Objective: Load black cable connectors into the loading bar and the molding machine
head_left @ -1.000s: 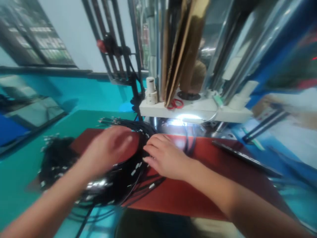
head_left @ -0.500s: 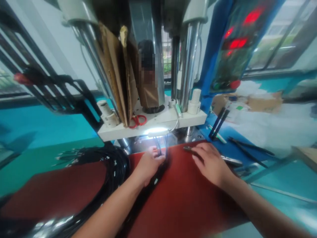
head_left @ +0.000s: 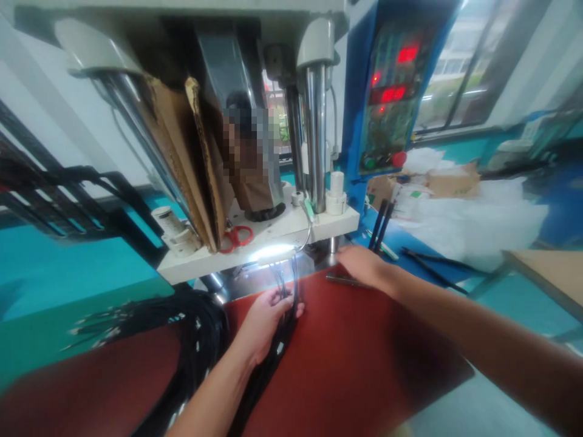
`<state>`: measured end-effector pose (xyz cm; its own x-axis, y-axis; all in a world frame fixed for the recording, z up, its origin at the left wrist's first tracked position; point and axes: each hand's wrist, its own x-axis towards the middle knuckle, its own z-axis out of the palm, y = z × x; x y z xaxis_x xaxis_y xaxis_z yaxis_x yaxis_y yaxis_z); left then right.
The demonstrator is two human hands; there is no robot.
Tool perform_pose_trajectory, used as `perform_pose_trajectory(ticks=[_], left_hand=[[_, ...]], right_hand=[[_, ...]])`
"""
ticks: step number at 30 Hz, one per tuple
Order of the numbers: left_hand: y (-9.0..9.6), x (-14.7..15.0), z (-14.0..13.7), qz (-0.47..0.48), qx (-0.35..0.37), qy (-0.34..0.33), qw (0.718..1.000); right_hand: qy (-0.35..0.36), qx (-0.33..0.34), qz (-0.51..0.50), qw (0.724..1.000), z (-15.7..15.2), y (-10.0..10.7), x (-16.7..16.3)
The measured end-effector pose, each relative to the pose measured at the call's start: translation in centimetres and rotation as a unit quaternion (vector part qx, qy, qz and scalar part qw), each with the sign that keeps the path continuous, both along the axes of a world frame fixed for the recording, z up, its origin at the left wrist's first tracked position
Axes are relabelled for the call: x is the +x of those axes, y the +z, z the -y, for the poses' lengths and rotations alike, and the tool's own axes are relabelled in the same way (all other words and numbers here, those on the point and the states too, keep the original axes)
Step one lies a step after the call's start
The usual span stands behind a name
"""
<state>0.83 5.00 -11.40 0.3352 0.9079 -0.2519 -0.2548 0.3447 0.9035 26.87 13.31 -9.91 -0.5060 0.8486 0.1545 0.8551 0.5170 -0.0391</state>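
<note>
My left hand (head_left: 268,318) is closed around a bundle of thin black cables (head_left: 279,348), in front of the press's lit lower opening. The cables' upper ends (head_left: 279,273) rise past my fingers toward the bright lamp (head_left: 272,252); the rest trails down over the red mat (head_left: 346,364). My right hand (head_left: 364,265) stretches forward beside the short metal post (head_left: 333,244) at the press's right, fingers extended and a little blurred. Below it, a slim dark metal tool (head_left: 342,280) lies on the mat, its right end partly covered by the hand.
A thick heap of black cables (head_left: 200,328) lies on the left. Red-handled scissors (head_left: 237,238) and cardboard (head_left: 182,152) rest on the white press plate (head_left: 291,235). Black tongs (head_left: 432,269) lie on the blue surface at right. A control panel (head_left: 389,97) glows red above.
My right hand has left the metal tool on the mat and reached forward toward the post. My left hand still grips the cables, now slightly lower. The view has shifted to the right.
</note>
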Motion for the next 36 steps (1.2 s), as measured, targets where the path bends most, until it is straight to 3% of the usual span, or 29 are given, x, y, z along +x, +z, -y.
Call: perform_pose_trajectory(ticks=[4,7,9,12,14,15,17,20,23,26,29,32,36], left_hand=[[0.3,-0.1,0.0,-0.019,0.027,-0.034,0.999],[0.3,-0.3,-0.2,-0.045,0.043,-0.036,0.997],[0.1,-0.3,-0.4,-0.056,0.024,-0.025,0.998],[0.1,-0.3,-0.7,-0.077,0.0,-0.013,0.997],[0.3,-0.2,-0.7,-0.088,-0.004,-0.005,0.996],[0.3,-0.1,-0.7,-0.093,-0.004,-0.002,0.996],[0.5,-0.1,-0.7,-0.102,-0.009,0.004,0.995],[0.5,0.1,-0.9,-0.114,-0.013,0.006,0.993],[0.3,0.2,-0.9,-0.115,0.008,0.009,0.993],[0.1,0.3,-0.5,-0.086,0.025,0.001,0.996],[-0.1,0.2,-0.2,-0.05,0.04,-0.012,0.998],[-0.2,0.1,-0.2,-0.025,0.036,-0.012,0.999],[-0.4,-0.1,-0.2,0.004,0.027,-0.015,1.0]], right_hand=[[-0.014,-0.037,0.075,0.996,0.1,2.0,-1.1],[-0.064,-0.034,0.068,0.995,1.2,3.7,-0.3],[-0.108,0.002,0.033,0.994,3.7,5.0,1.8],[-0.187,0.088,-0.041,0.978,11.1,6.0,6.9],[-0.286,0.162,-0.148,0.933,17.3,5.1,11.1],[-0.359,0.161,-0.149,0.907,20.3,4.1,13.3],[-0.477,0.074,-0.111,0.869,25.4,1.2,17.0],[-0.5,0.001,-0.076,0.862,30.0,-3.1,20.2],[-0.503,0.016,-0.084,0.86,29.8,-4.7,20.2],[-0.433,0.071,-0.111,0.891,25.9,-2.8,17.0],[-0.262,0.11,-0.149,0.947,20.6,0.6,11.2],[-0.093,0.054,-0.194,0.975,15.9,3.3,4.2],[0.081,-0.013,-0.172,0.982,11.6,4.3,-4.0]])
